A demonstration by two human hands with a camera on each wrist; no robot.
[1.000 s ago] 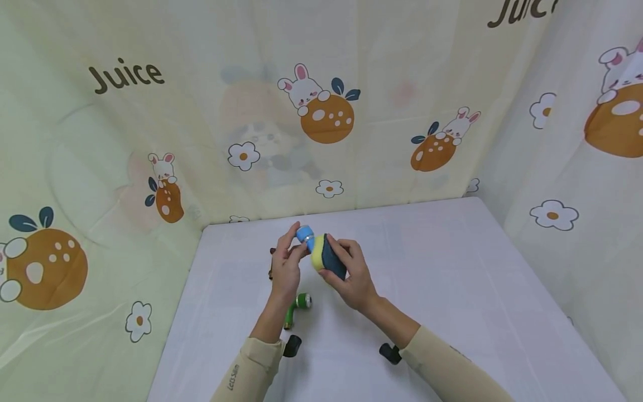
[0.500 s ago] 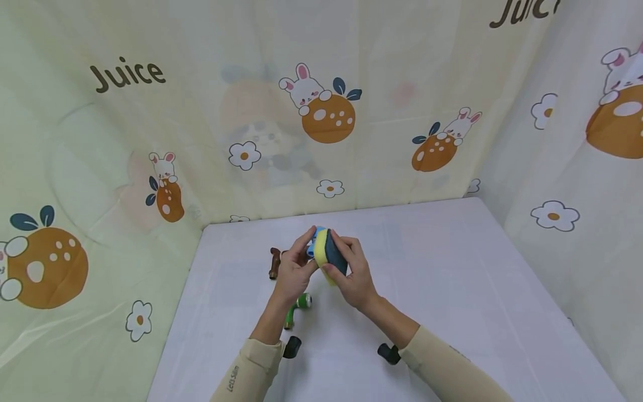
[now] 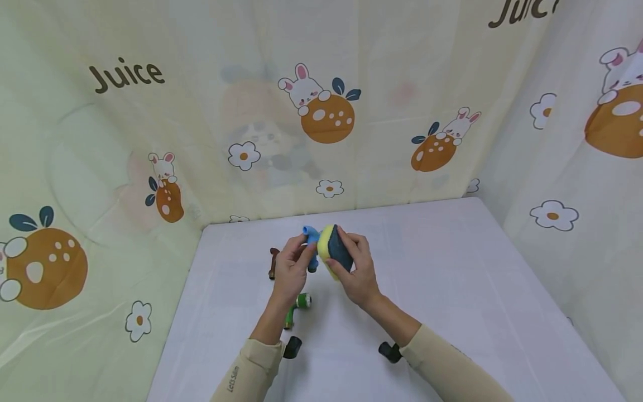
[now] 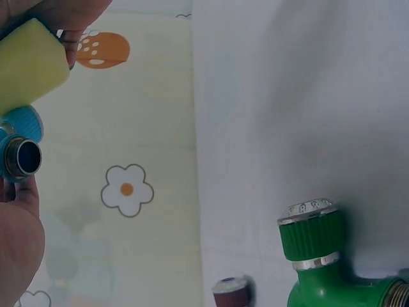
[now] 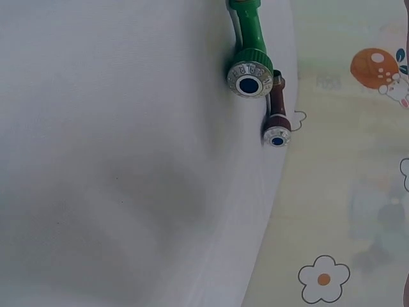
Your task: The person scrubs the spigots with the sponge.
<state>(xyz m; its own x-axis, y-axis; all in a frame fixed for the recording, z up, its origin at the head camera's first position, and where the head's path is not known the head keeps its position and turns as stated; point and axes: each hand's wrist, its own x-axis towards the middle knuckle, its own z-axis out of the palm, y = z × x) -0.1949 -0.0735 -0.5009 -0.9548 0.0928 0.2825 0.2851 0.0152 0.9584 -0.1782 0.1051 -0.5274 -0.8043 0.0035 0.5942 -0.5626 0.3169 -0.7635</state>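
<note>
Recorder: Surroundings first, largest item down.

Inspector: A printed curtain (image 3: pixel 201 111) hangs behind and to both sides, bearing rabbits, orange fruit, flowers and the word "Juice". Before it stands the bench (image 3: pixel 442 268), its top white.

Recorder: The person?

Inspector: Two beige sleeves (image 3: pixel 251 368) reach in from the near side, the left one lettered. Both hands are raised over the bench, close together. Right hand (image 3: pixel 359 273): fingers bent, spread only by the thickness of the sponge (image 3: pixel 339 251), which they grip, thumb on the near side. Left hand (image 3: pixel 289 272): fingers curled in, thumb forward, pinching the blue nozzle (image 3: pixel 312 235).

Recorder: Position of those two items?

Inspector: Side by side, held up off the bench. The sponge stands tilted, yellow face toward the nozzle, dark face toward the right palm. The left wrist view shows its lower corner against the nozzle's ribbed part, apparently touching, with a threaded metal end facing the camera.

Recorder: Remaining items?

Inspector: The green nozzle (image 3: pixel 303 301) lies on the bench, partly hidden by the left forearm. The brown nozzle (image 3: pixel 273 262) lies farther back, beside the left hand. Smallest, a black fitting (image 3: pixel 292 347) shows at the left cuff; its match (image 3: pixel 389 352) at the right.
</note>
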